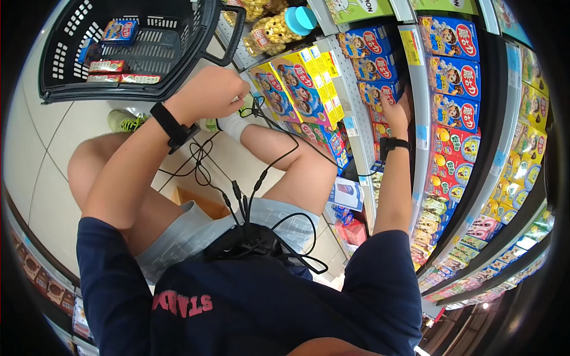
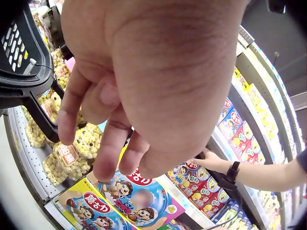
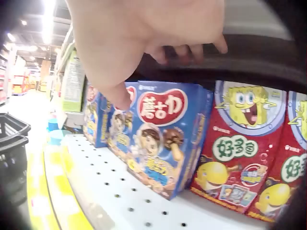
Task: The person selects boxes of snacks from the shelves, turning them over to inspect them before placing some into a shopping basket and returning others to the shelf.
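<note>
- Closest to the head camera, black cables ran from a pack at the person's chest across bare knees as the person crouched in a shop aisle.
- Just beyond, the left hand hung with its fingers loosely curled and nothing visible in them. A black wrist strap sat behind it.
- Past that hand, a black shopping basket stood on the pale floor tiles, with its handle just beside the knuckles. Small snack packs lay inside it.
- Yellow boxes stood on a lower shelf between the two arms.
- Farther right, the right hand reached into the shelving. Its thumb pressed the front of a blue biscuit box and its fingers hooked over the top, pinching the carton.
- That blue biscuit box stood upright on a white perforated shelf, in a row of matching cartons.
- Red boxes printed with a yellow cartoon figure stood touching its side.
</note>
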Available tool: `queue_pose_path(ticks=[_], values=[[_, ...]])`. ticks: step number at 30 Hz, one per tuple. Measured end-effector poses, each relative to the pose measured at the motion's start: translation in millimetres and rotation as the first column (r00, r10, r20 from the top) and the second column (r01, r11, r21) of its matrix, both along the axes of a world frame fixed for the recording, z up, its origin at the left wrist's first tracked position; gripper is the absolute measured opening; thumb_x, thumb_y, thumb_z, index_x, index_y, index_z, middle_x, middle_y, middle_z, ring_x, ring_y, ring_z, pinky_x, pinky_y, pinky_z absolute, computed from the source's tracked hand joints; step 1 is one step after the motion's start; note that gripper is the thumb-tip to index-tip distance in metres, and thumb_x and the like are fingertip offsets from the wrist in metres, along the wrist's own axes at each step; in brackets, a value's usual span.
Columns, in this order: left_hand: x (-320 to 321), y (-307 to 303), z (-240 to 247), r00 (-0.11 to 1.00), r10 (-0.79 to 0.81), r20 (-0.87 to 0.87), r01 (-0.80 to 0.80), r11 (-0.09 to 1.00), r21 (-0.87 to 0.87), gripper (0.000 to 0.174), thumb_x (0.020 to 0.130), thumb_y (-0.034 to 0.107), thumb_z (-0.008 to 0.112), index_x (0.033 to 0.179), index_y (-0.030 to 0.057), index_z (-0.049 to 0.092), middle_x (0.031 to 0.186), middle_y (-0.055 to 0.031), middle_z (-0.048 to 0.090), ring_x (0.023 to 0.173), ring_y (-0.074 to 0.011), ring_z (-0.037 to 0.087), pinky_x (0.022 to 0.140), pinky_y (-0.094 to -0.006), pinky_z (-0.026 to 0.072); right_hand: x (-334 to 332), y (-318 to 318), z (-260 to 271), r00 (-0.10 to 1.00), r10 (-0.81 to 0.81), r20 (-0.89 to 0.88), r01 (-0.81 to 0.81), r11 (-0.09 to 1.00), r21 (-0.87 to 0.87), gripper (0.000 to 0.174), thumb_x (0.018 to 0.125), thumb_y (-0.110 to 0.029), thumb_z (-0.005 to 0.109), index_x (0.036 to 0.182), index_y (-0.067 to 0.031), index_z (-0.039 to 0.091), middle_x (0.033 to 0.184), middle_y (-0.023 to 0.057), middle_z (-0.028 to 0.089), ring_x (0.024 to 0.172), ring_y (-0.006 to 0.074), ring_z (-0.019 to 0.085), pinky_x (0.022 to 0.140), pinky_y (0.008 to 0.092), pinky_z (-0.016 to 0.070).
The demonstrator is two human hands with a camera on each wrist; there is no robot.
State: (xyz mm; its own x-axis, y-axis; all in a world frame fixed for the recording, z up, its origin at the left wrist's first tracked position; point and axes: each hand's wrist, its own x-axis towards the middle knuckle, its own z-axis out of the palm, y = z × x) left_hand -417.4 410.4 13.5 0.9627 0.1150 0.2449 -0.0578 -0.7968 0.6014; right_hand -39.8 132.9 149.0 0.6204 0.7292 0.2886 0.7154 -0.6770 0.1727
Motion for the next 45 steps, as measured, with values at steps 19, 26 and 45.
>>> queue_pose_path(ticks=[19,26,45], values=[[-68.3,30.0,24.9,0.978,0.203,0.046,-0.197,0.974,-0.111,0.023,0.067,0.025,0.066,0.061,0.0031,0.067,0.058,-0.0174,0.06,0.06,-0.0387,0.063,0.058,-0.046,0.0517,-270.4,363.2,-25.2,-0.308,0.435,-0.846,-0.04,0.883,0.469,0.032,0.099,-0.026,0.06,0.114,0.0018,0.062,0.106,0.0144,0.069,0.096,0.0244,0.068,0.084,0.0361,0.0566],[-140.8,115.6,38.9,0.735,0.573,-0.364,-0.631,0.773,-0.057,0.024,0.074,0.027,0.068,0.065,0.0042,0.07,0.065,-0.0171,0.065,0.067,-0.0344,0.067,0.063,-0.0438,0.0545,-328.7,536.9,-229.2,-0.471,-0.078,-0.879,0.063,0.991,-0.122,0.06,0.094,-0.036,0.062,0.136,0.0028,0.043,0.125,0.018,0.059,0.11,0.0306,0.061,0.092,0.0502,0.0554],[-145.7,132.5,-3.3,0.516,0.544,-0.662,-0.698,0.715,0.044,0.027,0.081,0.031,0.072,0.089,0.0059,0.066,0.085,-0.0086,0.062,0.082,-0.0257,0.063,0.073,-0.0396,0.0446,-369.7,599.8,-448.5,-0.499,-0.251,-0.83,0.31,0.842,-0.441,0.069,0.081,-0.042,0.079,0.137,-0.0164,0.049,0.13,0.0068,0.048,0.124,0.0326,0.04,0.101,0.0511,0.0391]])
